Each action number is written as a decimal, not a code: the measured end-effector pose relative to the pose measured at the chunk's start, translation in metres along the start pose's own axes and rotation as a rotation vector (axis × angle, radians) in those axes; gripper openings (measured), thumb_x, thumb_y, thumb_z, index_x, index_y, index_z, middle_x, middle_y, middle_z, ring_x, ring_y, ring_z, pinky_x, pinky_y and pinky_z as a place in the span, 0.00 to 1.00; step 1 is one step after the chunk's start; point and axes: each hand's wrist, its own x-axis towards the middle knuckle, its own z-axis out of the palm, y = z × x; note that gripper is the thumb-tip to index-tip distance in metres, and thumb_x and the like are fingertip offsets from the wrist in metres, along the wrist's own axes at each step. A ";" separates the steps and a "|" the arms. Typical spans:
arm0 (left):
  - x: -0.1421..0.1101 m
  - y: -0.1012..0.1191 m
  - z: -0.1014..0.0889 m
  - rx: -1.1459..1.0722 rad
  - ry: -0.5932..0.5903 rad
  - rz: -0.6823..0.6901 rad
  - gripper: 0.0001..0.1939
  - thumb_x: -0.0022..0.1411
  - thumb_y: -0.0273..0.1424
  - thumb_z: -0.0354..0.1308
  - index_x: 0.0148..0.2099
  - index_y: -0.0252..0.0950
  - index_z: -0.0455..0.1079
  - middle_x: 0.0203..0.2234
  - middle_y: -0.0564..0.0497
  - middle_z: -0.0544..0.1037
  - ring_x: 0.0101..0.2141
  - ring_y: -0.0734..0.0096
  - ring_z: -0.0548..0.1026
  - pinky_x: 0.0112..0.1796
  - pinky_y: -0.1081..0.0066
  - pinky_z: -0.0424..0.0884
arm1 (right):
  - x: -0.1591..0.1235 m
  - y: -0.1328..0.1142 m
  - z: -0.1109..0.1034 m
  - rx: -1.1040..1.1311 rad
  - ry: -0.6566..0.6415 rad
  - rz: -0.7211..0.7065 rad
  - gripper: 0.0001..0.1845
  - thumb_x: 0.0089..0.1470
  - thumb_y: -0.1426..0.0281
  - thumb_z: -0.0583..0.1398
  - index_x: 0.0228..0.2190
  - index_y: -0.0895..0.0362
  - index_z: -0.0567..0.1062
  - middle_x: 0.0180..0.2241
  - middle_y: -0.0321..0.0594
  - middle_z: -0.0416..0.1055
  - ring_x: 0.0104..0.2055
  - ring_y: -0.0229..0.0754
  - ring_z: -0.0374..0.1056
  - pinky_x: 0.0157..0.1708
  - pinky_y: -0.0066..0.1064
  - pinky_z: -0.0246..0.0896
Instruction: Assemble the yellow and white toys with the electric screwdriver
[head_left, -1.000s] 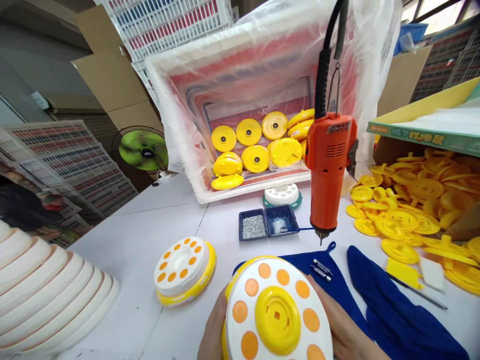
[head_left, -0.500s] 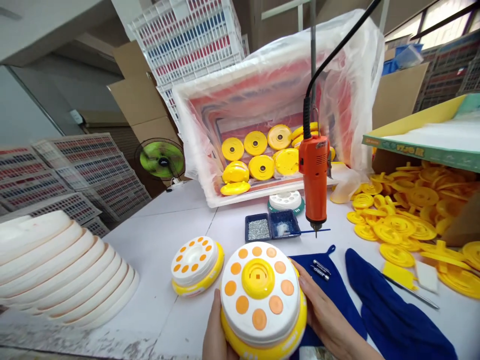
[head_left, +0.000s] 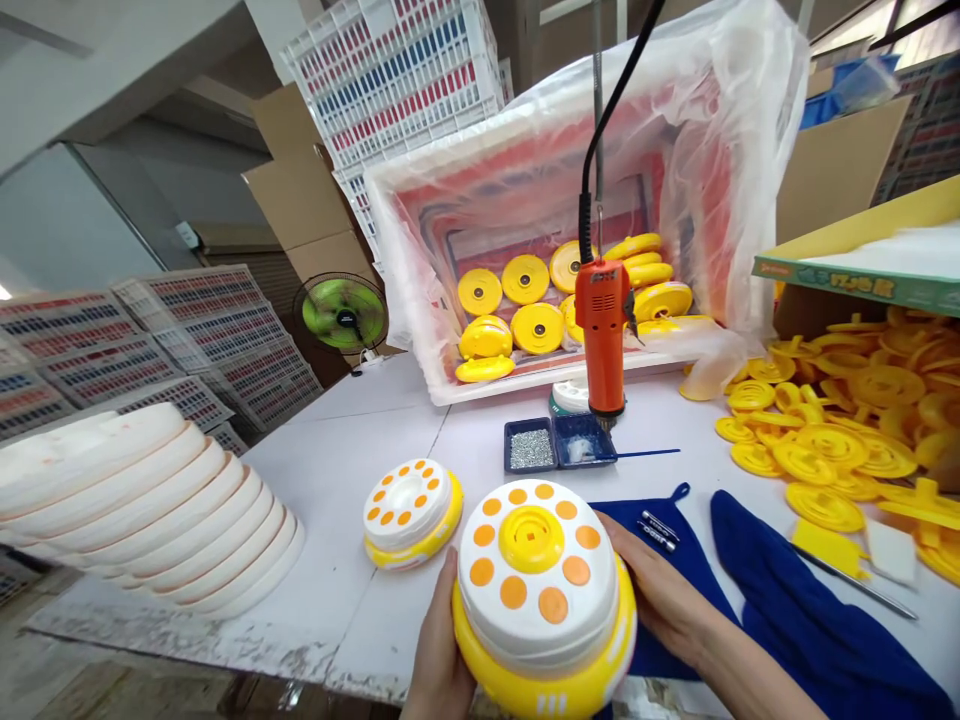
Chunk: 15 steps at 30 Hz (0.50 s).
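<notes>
Both my hands grip a round toy with a white top, orange dots, a yellow centre hub and a yellow base, held above the table's near edge. My left hand wraps its left side and my right hand presses against its right side. A second, smaller-looking toy of the same kind sits on the white table just to the left. An orange electric screwdriver hangs on its cable above the table, apart from both hands.
A blue two-part tray with screws lies behind the toy. A blue cloth with two bits covers the right. Loose yellow discs pile at the right. A plastic-lined crate holds yellow parts. White stacked lids stand left.
The toy has dropped from close to the camera toward the table edge and tilted flatter. The view has pulled back, so the hanging screwdriver appears farther off.
</notes>
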 end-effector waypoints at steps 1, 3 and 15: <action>0.000 -0.002 0.001 0.008 0.001 -0.002 0.25 0.68 0.39 0.52 0.56 0.23 0.71 0.48 0.32 0.77 0.57 0.45 0.67 0.60 0.45 0.55 | 0.001 -0.002 0.000 -0.015 -0.003 0.003 0.22 0.59 0.58 0.61 0.52 0.55 0.73 0.52 0.45 0.75 0.54 0.52 0.69 0.55 0.42 0.63; 0.001 -0.005 0.002 0.002 0.012 0.016 0.24 0.67 0.38 0.53 0.56 0.23 0.70 0.47 0.32 0.77 0.57 0.46 0.68 0.60 0.46 0.56 | 0.003 -0.004 0.000 -0.027 0.011 0.000 0.22 0.59 0.58 0.61 0.52 0.55 0.73 0.51 0.44 0.76 0.53 0.51 0.71 0.52 0.39 0.65; 0.009 -0.013 0.006 -0.071 0.068 0.124 0.20 0.67 0.38 0.54 0.54 0.32 0.73 0.47 0.42 0.80 0.53 0.53 0.74 0.58 0.57 0.65 | 0.019 -0.001 -0.004 -0.082 0.132 0.002 0.24 0.58 0.58 0.62 0.54 0.52 0.70 0.41 0.41 0.80 0.35 0.45 0.77 0.26 0.29 0.71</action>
